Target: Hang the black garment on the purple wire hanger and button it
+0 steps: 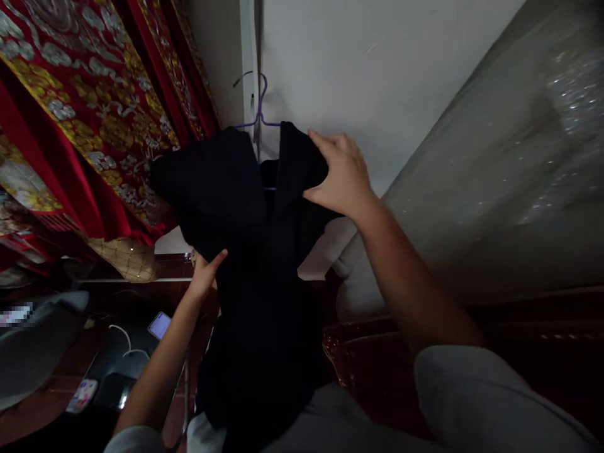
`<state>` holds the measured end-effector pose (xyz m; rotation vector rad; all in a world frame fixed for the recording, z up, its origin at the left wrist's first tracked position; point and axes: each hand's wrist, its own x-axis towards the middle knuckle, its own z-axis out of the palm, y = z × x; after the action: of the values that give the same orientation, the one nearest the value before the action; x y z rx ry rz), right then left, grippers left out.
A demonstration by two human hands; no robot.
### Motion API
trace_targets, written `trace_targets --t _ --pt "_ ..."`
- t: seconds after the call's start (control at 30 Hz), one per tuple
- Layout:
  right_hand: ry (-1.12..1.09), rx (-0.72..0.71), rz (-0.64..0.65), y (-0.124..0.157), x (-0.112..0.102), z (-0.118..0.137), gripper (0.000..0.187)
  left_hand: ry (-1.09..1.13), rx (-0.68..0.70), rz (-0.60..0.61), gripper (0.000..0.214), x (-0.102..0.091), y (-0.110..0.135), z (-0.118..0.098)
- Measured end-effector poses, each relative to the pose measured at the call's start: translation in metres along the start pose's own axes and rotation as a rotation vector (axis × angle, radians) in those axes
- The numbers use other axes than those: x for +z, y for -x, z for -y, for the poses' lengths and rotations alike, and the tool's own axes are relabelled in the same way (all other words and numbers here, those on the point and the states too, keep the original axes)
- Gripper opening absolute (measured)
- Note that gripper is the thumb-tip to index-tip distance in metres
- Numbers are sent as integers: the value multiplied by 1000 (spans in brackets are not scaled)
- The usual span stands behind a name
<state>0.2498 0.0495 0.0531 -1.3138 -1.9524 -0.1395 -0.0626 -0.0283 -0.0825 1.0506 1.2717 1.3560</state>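
Note:
A black dress (257, 302) with a V-shaped neck opening and wide short sleeves hangs upright in front of me on a thin purple hanger (260, 107). Its lower end runs down toward my lap and out of view. My right hand (343, 175) grips the sleeve near the shoulder on the right, thumb in front and fingers at the upper edge. Lower down on the other side, my left hand (206, 275) holds the dress at its side with the thumb over the cloth; its other fingers are mostly hidden behind.
Red embroidered cloth (94, 94) hangs at the left. Sheer, sparkly whitish fabric (472, 176) covers the right side beside a white wall (377, 56). A lit phone (159, 324), white cable (128, 343) and black chair-like surface (113, 358) are lower left. Dark red carved furniture (368, 358) stands lower right.

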Motion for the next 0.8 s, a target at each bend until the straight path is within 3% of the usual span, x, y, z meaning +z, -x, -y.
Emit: trace_targets --t 0.07,0.13,0.2,0.27,0.3,0.37,0.47,0.6,0.67,0.73,0.8 --pt "-31 -45 11 15 -3 3 96 130 -98 -149 35 0 12 5" --pt "-70 -38 -31 35 6 8 94 261 -196 -226 30 -2 28 8" --pt "-144 84 -166 54 33 19 77 357 -261 -241 28 -4 43 10" --pt "-275 315 -321 72 74 35 48 421 -310 -248 27 -4 55 12" --pt "-376 419 -303 80 97 45 38 440 -328 -264 28 -4 59 14" --pt "-613 586 -45 97 139 64 22 452 -339 -298 33 -3 64 19" --pt "-827 748 218 129 176 85 14 417 -250 -393 37 -3 65 31" --pt "-930 818 326 167 173 92 27 141 320 -662 46 1 68 45" --pt "-978 809 381 175 158 90 34 -37 541 -679 48 11 72 49" --pt "-1029 774 396 174 141 89 39 -155 590 -480 41 27 77 52" --pt "-1071 723 377 168 123 91 46 -192 537 -172 33 47 81 54"
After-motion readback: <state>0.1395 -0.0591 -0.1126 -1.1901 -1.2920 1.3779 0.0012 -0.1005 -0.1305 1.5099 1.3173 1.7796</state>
